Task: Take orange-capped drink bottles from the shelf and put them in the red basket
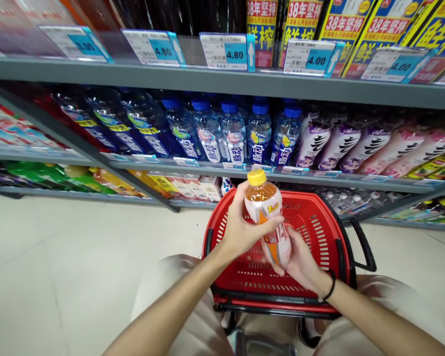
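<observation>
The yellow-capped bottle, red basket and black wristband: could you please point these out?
Yellow-capped bottle (270,207), head view: upper label.
Red basket (331,220), head view: right side wall.
Black wristband (333,285), head view: outer curve.

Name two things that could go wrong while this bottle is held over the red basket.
The bottle leans between the left grip and right grip, so it might slip and drop if either loosens. The red basket sits between the person's knees, so a shifting knee could bump it.
</observation>
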### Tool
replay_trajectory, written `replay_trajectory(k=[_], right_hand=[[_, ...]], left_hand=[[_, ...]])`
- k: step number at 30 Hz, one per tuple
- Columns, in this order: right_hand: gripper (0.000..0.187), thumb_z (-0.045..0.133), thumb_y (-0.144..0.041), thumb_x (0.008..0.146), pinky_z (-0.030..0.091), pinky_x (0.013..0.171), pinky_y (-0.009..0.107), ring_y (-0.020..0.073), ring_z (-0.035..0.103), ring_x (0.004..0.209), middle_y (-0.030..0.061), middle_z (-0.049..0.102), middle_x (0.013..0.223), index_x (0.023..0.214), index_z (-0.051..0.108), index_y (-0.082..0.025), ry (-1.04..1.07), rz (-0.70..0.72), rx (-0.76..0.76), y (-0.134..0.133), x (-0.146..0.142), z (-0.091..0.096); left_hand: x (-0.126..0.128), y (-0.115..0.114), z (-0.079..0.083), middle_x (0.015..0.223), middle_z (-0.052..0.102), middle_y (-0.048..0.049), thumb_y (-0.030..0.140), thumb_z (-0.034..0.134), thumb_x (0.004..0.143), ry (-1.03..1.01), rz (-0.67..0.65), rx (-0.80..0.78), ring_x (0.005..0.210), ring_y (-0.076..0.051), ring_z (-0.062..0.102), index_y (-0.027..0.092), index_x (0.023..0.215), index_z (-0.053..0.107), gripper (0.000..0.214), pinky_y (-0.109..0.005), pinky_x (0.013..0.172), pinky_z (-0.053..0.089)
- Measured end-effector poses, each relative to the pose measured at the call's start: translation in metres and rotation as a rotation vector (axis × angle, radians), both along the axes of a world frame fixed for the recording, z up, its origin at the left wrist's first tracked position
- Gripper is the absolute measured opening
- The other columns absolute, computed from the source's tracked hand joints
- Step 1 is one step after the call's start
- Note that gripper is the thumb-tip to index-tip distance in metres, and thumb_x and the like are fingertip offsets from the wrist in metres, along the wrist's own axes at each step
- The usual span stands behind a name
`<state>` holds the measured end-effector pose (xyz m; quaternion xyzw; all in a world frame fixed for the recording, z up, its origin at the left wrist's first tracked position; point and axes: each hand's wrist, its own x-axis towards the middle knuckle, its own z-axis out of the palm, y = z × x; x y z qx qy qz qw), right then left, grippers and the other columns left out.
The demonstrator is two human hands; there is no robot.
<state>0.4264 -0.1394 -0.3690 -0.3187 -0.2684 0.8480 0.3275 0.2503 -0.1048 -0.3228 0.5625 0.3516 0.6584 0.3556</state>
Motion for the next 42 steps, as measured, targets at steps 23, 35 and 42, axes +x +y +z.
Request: replay_trajectory(k=[23,35,42], right_hand=[[0.066,0.013,-0.054,0.103,0.013,0.035,0.018,0.0135,0.054,0.037,0.0090,0.061,0.062,0.084,0.060,-0.012,-0.185,0.035,-0.204,-0.003,0.001,-0.020],[0.071,0.019,-0.065,0.100,0.015,0.035,0.018,0.0149,0.056,0.040,0.0097,0.063,0.064,0.099,0.065,-0.010,-0.092,0.067,-0.266,-0.007,0.002,-0.029],[0.071,0.020,-0.065,0.100,0.016,0.035,0.017,0.0132,0.056,0.041,0.0132,0.069,0.074,0.094,0.065,-0.010,-0.103,0.066,-0.269,-0.007,0.005,-0.030]], left_hand=[[0.011,-0.008,-0.018,0.131,0.065,-0.0139,0.047,0.079,0.084,0.550,0.059,0.360,0.115,-0.026,0.069,0.018,0.150,0.041,0.081,-0.036,0.098,0.058],[0.011,-0.001,-0.031,0.131,0.063,-0.0153,0.051,0.079,0.082,0.531,0.036,0.265,0.116,-0.029,0.067,0.019,0.149,0.039,0.084,-0.041,0.097,0.058],[0.012,0.000,-0.032,0.135,0.064,-0.0131,0.042,0.083,0.079,0.474,-0.054,0.212,0.118,-0.028,0.066,0.021,0.152,0.039,0.087,-0.040,0.101,0.055]])
